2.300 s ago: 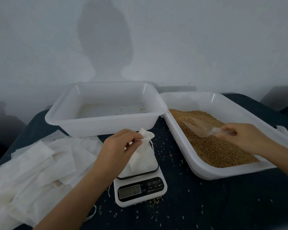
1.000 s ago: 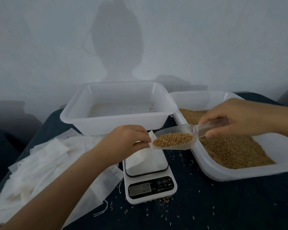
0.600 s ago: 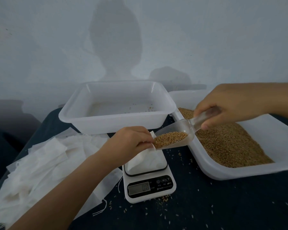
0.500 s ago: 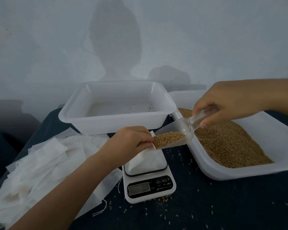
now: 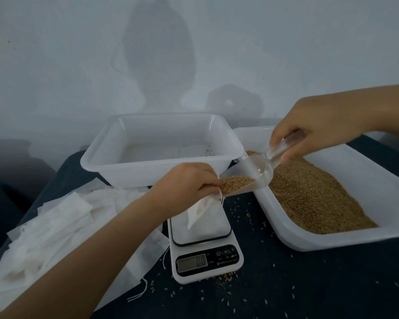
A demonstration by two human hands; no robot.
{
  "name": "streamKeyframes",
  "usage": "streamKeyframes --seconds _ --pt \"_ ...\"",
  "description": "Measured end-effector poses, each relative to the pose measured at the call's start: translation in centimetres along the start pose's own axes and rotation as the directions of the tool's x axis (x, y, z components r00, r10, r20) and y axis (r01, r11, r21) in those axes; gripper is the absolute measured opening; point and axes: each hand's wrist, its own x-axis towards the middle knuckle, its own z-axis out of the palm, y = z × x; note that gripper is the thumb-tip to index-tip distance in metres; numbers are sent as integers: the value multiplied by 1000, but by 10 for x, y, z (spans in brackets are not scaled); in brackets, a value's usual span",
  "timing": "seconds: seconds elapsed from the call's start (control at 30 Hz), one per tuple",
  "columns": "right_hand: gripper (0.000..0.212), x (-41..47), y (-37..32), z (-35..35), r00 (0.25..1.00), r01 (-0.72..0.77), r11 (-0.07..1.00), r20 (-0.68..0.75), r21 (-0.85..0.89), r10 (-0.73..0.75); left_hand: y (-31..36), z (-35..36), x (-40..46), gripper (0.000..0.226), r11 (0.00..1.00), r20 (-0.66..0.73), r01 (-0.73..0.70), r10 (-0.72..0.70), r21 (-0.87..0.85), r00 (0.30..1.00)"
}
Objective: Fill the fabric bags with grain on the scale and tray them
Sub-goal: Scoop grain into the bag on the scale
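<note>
The fabric bag (image 5: 203, 210), standing on the scale (image 5: 205, 245) with its mouth pinched open by the left hand's (image 5: 187, 183) fingers, now takes grain as the scoop (image 5: 247, 180), gripped by the right hand (image 5: 318, 130), has tipped steeper, so filling has begun.

Dark cloth-covered table (image 5: 309, 284) carries scale (image 5: 207, 261), trays, bags.

The left hand (image 5: 187, 185) covers the mouth of the bag (image 5: 202, 209), so the opening cannot be seen. The right hand (image 5: 318, 132) hides the end of the scoop (image 5: 251, 178) handle. The scale (image 5: 205, 249) display is too small and dim to read, and its button labels too. The pile of empty bags (image 5: 51, 229) and the grain tray (image 5: 355, 236) are cut off by the picture's edges.
</note>
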Motion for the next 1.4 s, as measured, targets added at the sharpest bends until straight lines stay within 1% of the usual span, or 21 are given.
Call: streamKeyframes --seconds 0.1,0.17,0.3,0.4,0.47,0.5,0.57,0.6,0.73,0.8,0.9,1.0,1.17,1.4 --pt "49 -17 15 -12 996 -84 996 -34 44 85 2 -9 28 15 1000 -1 -19 19 23 1000" --pt "54 -32 26 -21 986 -143 987 -77 77 149 7 -15 49 14 998 -19 -49 50 36 999" --pt "37 -62 43 -43 941 -278 952 -163 127 296 22 -19 98 18 990 -38 -124 126 64 991" --pt "39 -87 58 -56 881 -402 903 -206 149 426 37 -14 135 20 984 -65 -170 173 47 983" --pt "37 -100 65 -58 858 -462 874 -172 152 484 48 -4 154 20 981 -61 -194 195 31 979" --pt "32 -103 68 -56 849 -488 859 -145 154 508 52 2 161 20 980 -48 -198 199 28 979" --pt "23 -105 72 -50 834 -530 838 -99 132 543 58 17 170 21 981 -6 -194 194 25 981" --pt "22 -103 74 -45 830 -543 833 -78 107 552 59 25 173 22 981 26 -192 191 32 981" --pt "13 -82 73 -30 836 -548 836 27 -36 549 54 49 173 23 982 151 -172 160 75 976" --pt "11 -66 69 -27 843 -526 844 69 -103 534 45 57 166 22 987 183 -142 128 69 975" --pt "15 -40 61 -27 854 -488 849 87 -205 512 31 63 153 22 993 201 -102 88 62 976" --pt "20 -16 53 -31 860 -460 850 109 -259 498 19 64 140 20 997 185 -67 59 38 981" --pt "22 10 41 -39 859 -439 845 132 -306 495 4 65 125 20 1000 113 10 -10 1 994" --pt "38 34 24 -43 862 -379 777 112 -502 493 3 70 121 20 997 62 60 -57 -40 996"
